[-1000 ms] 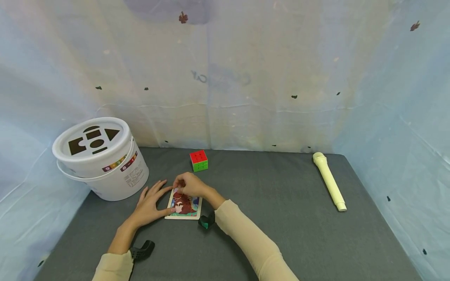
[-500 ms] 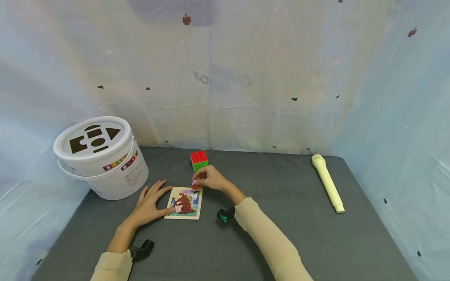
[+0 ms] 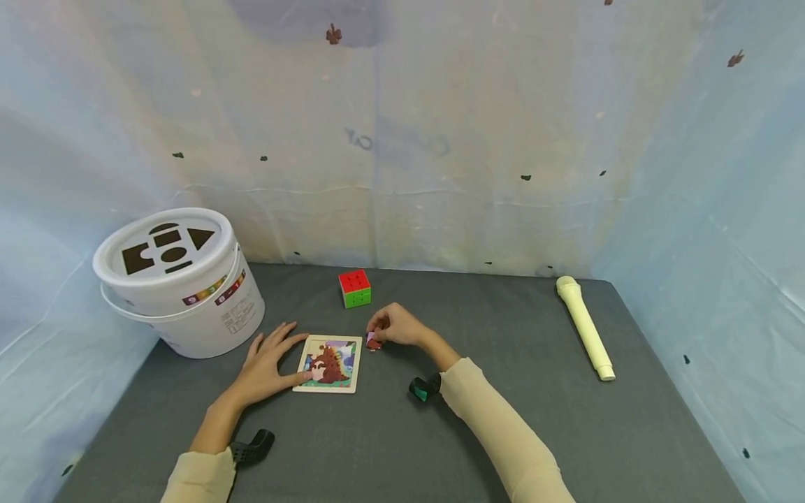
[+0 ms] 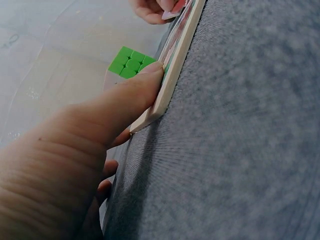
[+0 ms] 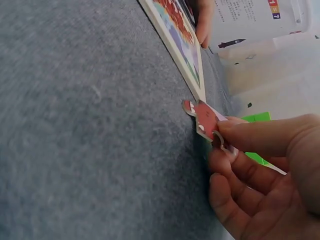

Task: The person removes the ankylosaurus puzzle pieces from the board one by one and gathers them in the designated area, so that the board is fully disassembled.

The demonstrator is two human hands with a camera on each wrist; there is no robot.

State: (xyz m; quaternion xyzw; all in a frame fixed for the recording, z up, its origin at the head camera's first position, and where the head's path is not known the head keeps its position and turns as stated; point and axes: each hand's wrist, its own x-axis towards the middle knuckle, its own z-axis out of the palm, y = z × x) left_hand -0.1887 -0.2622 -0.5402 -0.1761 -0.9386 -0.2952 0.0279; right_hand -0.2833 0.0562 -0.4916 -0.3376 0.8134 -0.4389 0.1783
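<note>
A jigsaw puzzle (image 3: 327, 365) with a dinosaur picture lies in a square pale wooden frame (image 3: 324, 390) on the table. A pale bare patch shows in its upper left corner. My left hand (image 3: 264, 370) spreads its straight fingers at the frame's left side; the thumb rests on the lower left edge and the index fingertip is by the upper left corner. My right hand (image 3: 396, 326) pinches a red and lilac puzzle piece (image 5: 207, 121) between thumb and fingers. That hand is just right of the frame, low over the table; whether the piece touches the cloth I cannot tell.
Behind the puzzle stands a red and green puzzle cube (image 3: 355, 288). White stacked buckets (image 3: 239, 318), the top one with a shape-hole lid, stand at the left. A pale yellow stick-shaped thing (image 3: 586, 328) lies at the right. Pale sheeting (image 3: 465, 140) encloses the grey table (image 3: 503, 391).
My right hand has lifted the puzzle piece from the upper left corner of the picture and carried it rightward past the frame. The left hand has stayed in place.
</note>
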